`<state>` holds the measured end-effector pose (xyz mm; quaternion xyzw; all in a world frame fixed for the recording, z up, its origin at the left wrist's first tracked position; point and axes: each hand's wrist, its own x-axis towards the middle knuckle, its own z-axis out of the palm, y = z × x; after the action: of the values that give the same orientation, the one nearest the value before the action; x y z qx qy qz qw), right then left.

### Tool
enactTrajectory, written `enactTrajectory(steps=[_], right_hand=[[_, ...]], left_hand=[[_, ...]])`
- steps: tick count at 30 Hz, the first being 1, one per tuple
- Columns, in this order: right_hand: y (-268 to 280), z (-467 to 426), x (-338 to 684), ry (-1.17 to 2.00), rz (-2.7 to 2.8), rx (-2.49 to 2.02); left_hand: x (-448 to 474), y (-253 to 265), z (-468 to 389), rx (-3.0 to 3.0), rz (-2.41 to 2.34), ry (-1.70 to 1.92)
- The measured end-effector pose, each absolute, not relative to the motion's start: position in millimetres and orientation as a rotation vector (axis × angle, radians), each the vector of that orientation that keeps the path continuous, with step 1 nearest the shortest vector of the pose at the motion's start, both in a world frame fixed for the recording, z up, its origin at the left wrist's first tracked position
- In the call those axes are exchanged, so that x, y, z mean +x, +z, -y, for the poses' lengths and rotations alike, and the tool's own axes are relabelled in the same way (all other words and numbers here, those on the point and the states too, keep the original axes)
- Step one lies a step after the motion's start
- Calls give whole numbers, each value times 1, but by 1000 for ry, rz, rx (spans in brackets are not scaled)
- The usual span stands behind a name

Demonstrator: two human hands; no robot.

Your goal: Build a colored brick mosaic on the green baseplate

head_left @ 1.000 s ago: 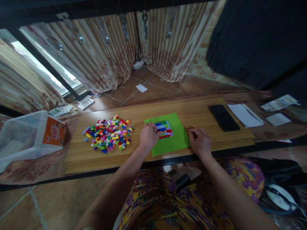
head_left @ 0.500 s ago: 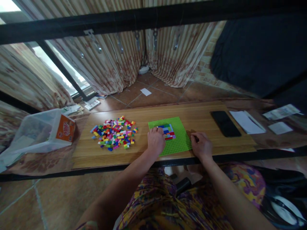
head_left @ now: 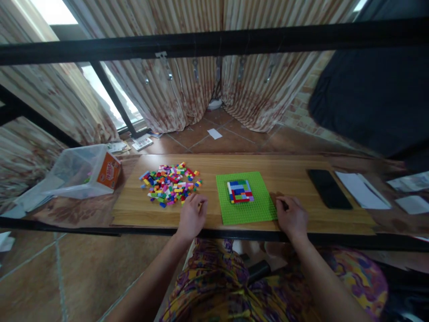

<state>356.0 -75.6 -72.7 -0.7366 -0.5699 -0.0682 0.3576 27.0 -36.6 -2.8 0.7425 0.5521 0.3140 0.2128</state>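
Observation:
My left hand [head_left: 193,215] is over the board between the pile of bricks [head_left: 172,185] and the baseplate. Its fingers are loosely bent, with a gap between thumb and forefinger and no brick visible in it. At the right edge of the green studded baseplate [head_left: 231,215], my right hand [head_left: 292,218] rests with its fingers curled in. Whatever it may hold is hidden. Toward the middle of the baseplate sits a squarish patch of joined toy bricks [head_left: 240,191] in blue, red, green, white and other colours. The loose bricks are small and many-coloured.
A clear plastic box [head_left: 80,172] with an orange label stands left of the wooden board [head_left: 208,163]. On the right lie a black phone [head_left: 329,189] and white paper [head_left: 363,190]. A dark metal bar [head_left: 214,42] crosses beyond the board, before the curtains.
My left hand has left the brick patch and moved left toward the loose pile, uncovering the patch. My right hand stays beside the baseplate. The camera view has shifted.

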Motion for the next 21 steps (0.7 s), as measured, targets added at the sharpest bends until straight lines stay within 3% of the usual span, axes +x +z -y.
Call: enactTrajectory(steps=[9, 21], right_hand=[[-73, 78, 359, -243, 1517, -1926], [-72, 81, 361, -284, 1555, -1983]], left_hand=[[-39, -25, 54, 1965, -1854, 950], [-37, -40, 43, 2017, -1916, 890]])
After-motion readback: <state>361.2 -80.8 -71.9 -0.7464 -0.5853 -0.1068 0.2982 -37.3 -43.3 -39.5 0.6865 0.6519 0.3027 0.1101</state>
